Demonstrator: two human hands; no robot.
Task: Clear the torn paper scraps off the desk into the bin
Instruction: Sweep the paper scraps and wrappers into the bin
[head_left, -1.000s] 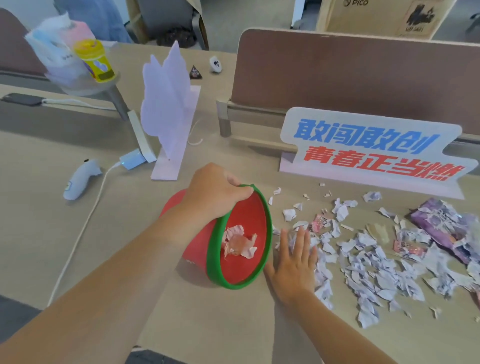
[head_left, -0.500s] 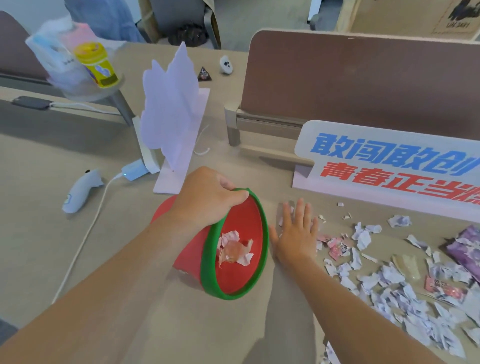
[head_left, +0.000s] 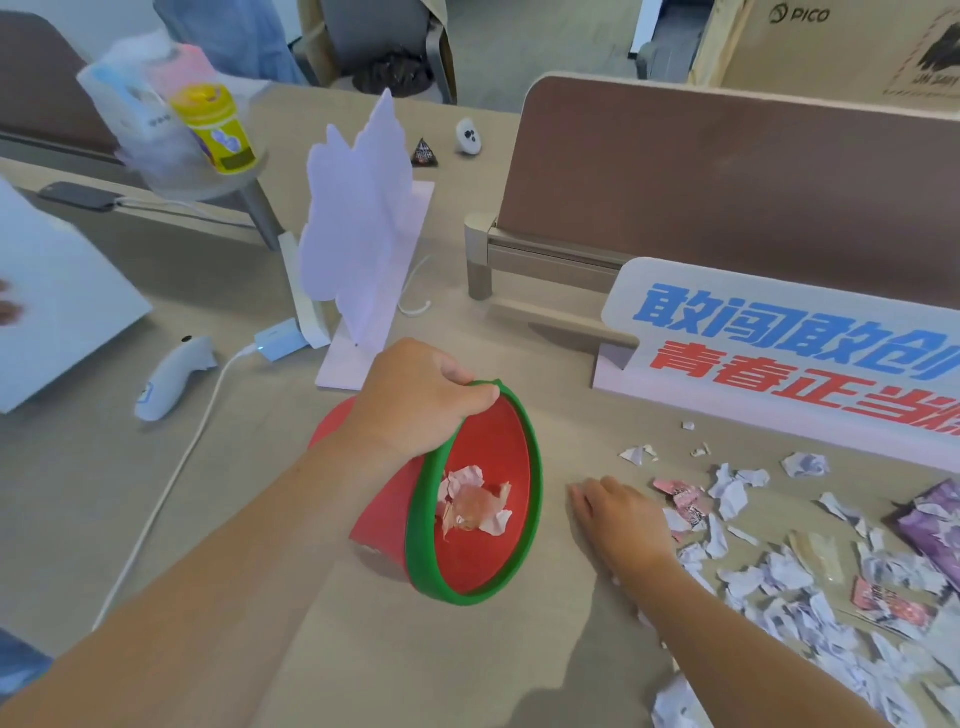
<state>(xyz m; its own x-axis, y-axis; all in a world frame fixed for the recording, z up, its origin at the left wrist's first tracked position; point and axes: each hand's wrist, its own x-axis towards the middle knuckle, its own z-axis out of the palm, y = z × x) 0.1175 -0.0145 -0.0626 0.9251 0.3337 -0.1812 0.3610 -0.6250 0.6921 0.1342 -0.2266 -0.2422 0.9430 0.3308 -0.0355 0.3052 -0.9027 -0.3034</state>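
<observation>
Tabletop (head_left: 467, 665) check: left hand (head_left: 415, 400) grips the rim of the tipped bin (head_left: 493, 551), mouth facing 3 o'clock, and the right hand (head_left: 618, 519) lies flat and relaxed just beside it, paper scraps (head_left: 732, 493) piled at its 3-to-5 o'clock.

Smooth, slightly glossy red-and-green plastic bin (head_left: 498, 431), crumpled white paper scraps (head_left: 732, 499), matt beige desk (head_left: 571, 405)
</observation>
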